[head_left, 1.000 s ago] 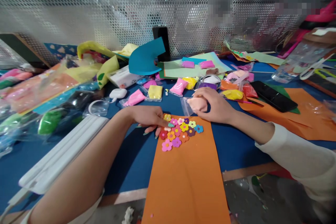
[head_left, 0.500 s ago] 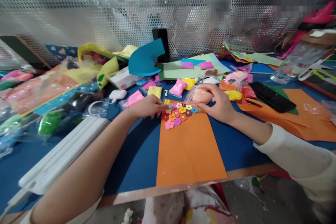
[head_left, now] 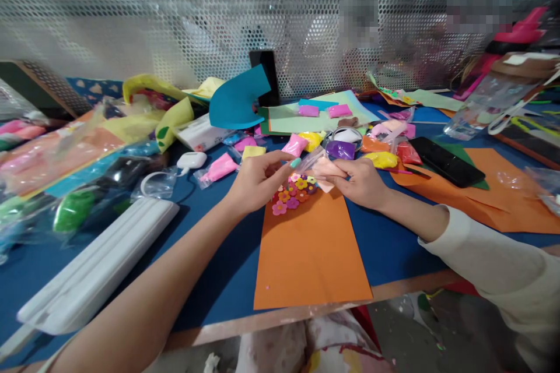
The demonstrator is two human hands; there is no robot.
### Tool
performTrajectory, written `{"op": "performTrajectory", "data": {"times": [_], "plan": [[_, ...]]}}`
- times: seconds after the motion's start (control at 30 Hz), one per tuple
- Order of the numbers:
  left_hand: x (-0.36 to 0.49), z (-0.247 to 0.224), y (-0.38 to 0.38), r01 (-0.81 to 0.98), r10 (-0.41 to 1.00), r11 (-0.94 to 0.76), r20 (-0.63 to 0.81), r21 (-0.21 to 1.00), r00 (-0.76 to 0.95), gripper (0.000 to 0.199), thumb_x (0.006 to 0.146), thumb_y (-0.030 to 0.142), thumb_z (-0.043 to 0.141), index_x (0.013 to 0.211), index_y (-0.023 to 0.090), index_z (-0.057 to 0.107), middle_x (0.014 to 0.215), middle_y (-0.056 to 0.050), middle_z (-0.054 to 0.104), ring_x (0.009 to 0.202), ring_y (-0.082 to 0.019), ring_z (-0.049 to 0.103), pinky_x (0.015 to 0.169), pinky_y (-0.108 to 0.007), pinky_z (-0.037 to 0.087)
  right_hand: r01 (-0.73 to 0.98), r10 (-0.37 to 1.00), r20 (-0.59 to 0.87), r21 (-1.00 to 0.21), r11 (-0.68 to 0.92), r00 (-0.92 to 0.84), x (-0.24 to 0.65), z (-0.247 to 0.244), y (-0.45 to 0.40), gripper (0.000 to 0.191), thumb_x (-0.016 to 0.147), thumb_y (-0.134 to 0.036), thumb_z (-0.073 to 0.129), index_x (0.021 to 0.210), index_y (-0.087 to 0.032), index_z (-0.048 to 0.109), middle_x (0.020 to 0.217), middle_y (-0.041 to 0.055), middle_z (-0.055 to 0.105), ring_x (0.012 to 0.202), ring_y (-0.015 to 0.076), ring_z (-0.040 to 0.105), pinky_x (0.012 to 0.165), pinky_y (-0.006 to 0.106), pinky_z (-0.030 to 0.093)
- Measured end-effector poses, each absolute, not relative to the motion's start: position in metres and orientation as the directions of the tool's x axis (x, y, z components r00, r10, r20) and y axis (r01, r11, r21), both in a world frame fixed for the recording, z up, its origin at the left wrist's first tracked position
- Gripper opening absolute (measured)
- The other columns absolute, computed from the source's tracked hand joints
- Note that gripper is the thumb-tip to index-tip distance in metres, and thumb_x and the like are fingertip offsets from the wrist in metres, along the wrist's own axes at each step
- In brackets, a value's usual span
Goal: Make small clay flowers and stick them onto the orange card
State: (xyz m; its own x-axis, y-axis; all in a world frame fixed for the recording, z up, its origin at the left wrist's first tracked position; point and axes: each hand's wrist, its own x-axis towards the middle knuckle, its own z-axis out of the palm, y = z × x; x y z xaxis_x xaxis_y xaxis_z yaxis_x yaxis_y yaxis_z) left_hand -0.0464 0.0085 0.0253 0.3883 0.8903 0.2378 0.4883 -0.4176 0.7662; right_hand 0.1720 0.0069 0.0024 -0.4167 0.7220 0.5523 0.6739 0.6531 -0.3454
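My right hand [head_left: 363, 182] grips a clear bag of peach modelling clay [head_left: 327, 168] over the top end of an orange sheet [head_left: 312, 256]. From the other side, my left hand [head_left: 262, 180] pinches at the bag's clear plastic end, thumb and forefinger together. Below both hands, a cluster of small colourful clay flowers [head_left: 292, 193] lies on the upper left of the sheet. The left fingers partly cover the flowers' upper edge. Just behind the bag sits a purple clay packet [head_left: 341, 150].
Pink [head_left: 219, 168] and yellow clay packets [head_left: 381, 159] lie around the sheet. A white power strip [head_left: 100, 262] stands at left, near a white earbud case [head_left: 191, 159]. At right are a black phone [head_left: 446, 162] and a clear bottle [head_left: 494, 96]. A perforated metal panel [head_left: 306, 11] closes off the back.
The peach clay bag has been lifted and brought nearer over the sheet by my right hand. My left hand has moved up from the flowers to the bag. The purple packet has come into sight.
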Motion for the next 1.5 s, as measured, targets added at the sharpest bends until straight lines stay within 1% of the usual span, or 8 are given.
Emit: {"op": "performTrajectory", "data": {"times": [0.1, 0.33, 0.57, 0.8, 0.97, 1.13, 1.33, 1.5], "plan": [[-0.0461, 0.0239, 0.0082, 0.46, 0.884, -0.427, 0.254, 0.779, 0.392, 0.038, 0.082, 0.036, 0.049, 0.112, 0.013, 0.056, 0.062, 0.0, 0.061, 0.044, -0.008, 0.05, 0.044, -0.017, 0.038, 0.649, 0.725, 0.529, -0.371, 0.665, -0.44, 0.1732, 0.0016, 0.0077, 0.04, 0.084, -0.038, 0.047, 0.052, -0.019, 0.032, 0.045, -0.0036, 0.03, 0.044, 0.0083, 0.027, 0.049, 0.026, 0.019], [-0.0462, 0.028, 0.0086, 0.393, 0.887, -0.366, 0.188, 0.843, 0.422, 0.035, 0.074, 0.03, 0.056, 0.101, 0.01, 0.064, 0.063, -0.002, 0.061, 0.041, -0.007, 0.047, 0.037, -0.017, 0.034, 0.54, 0.682, 0.509, -0.42, 0.729, -0.525, 0.1737, 0.002, 0.0077, 0.029, 0.082, -0.027, 0.049, 0.056, -0.017, 0.041, 0.05, -0.0038, 0.041, 0.044, 0.007, 0.032, 0.049, 0.024, 0.021], [-0.048, 0.0258, 0.0101, 0.284, 0.872, -0.292, 0.132, 0.913, 0.472, 0.039, 0.075, 0.04, 0.06, 0.1, 0.01, 0.067, 0.06, -0.002, 0.064, 0.04, -0.007, 0.05, 0.037, -0.017, 0.04, 0.496, 0.721, 0.454, -0.525, 0.691, -0.524, 0.1695, 0.0025, 0.0058, 0.013, 0.077, -0.022, 0.052, 0.085, -0.015, 0.061, 0.067, 0.0, 0.059, 0.057, 0.0106, 0.047, 0.054, 0.021, 0.03], [-0.0482, 0.0244, 0.0117, 0.217, 0.82, -0.317, 0.152, 0.923, 0.552, 0.045, 0.076, 0.055, 0.058, 0.07, 0.011, 0.064, 0.066, -0.003, 0.066, 0.035, -0.008, 0.054, 0.034, -0.017, 0.042, 0.47, 0.759, 0.492, -0.597, 0.65, -0.426, 0.1708, 0.0006, 0.0131, 0.015, 0.075, -0.024, 0.055, 0.067, -0.012, 0.059, 0.055, -0.0022, 0.049, 0.052, 0.0082, 0.04, 0.05, 0.02, 0.028], [-0.0481, 0.0241, 0.0128, 0.232, 0.83, -0.248, 0.083, 0.941, 0.551, 0.05, 0.08, 0.059, 0.051, 0.065, 0.012, 0.061, 0.048, -0.001, 0.06, 0.035, -0.012, 0.055, 0.035, -0.019, 0.043, 0.466, 0.755, 0.496, -0.595, 0.655, -0.428, 0.17, 0.0015, 0.0118, 0.018, 0.075, -0.026, 0.056, 0.066, -0.011, 0.06, 0.055, -0.0019, 0.049, 0.052, 0.0079, 0.038, 0.049, 0.02, 0.027], [-0.0499, 0.0228, 0.0151, 0.25, 0.817, -0.303, 0.116, 0.92, 0.565, 0.045, 0.078, 0.055, 0.056, 0.067, 0.013, 0.062, 0.059, -0.001, 0.064, 0.036, -0.009, 0.056, 0.036, -0.017, 0.042, 0.451, 0.745, 0.504, -0.594, 0.666, -0.437, 0.1707, 0.0017, 0.0106, 0.015, 0.076, -0.023, 0.054, 0.073, -0.011, 0.063, 0.057, -0.0016, 0.051, 0.054, 0.0082, 0.041, 0.051, 0.02, 0.028], [-0.0531, 0.028, 0.0146, 0.262, 0.815, -0.351, 0.155, 0.899, 0.558, 0.039, 0.079, 0.048, 0.057, 0.067, 0.012, 0.065, 0.048, 0.0, 0.06, 0.036, -0.009, 0.055, 0.037, -0.015, 0.041, 0.425, 0.747, 0.509, -0.616, 0.663, -0.428, 0.1701, 0.0013, 0.013, 0.016, 0.077, -0.026, 0.056, 0.068, -0.012, 0.06, 0.055, -0.0037, 0.044, 0.051, 0.0069, 0.034, 0.049, 0.02, 0.025], [-0.0521, 0.024, 0.0137, 0.26, 0.856, -0.315, 0.155, 0.913, 0.493, 0.031, 0.073, 0.038, 0.063, 0.089, 0.012, 0.069, 0.063, -0.003, 0.068, 0.037, -0.01, 0.055, 0.037, -0.018, 0.043, 0.453, 0.754, 0.489, -0.605, 0.655, -0.438, 0.1708, 0.0009, 0.0131, 0.019, 0.078, -0.028, 0.057, 0.067, -0.012, 0.059, 0.054, -0.0046, 0.039, 0.051, 0.0068, 0.033, 0.05, 0.021, 0.023]]}}
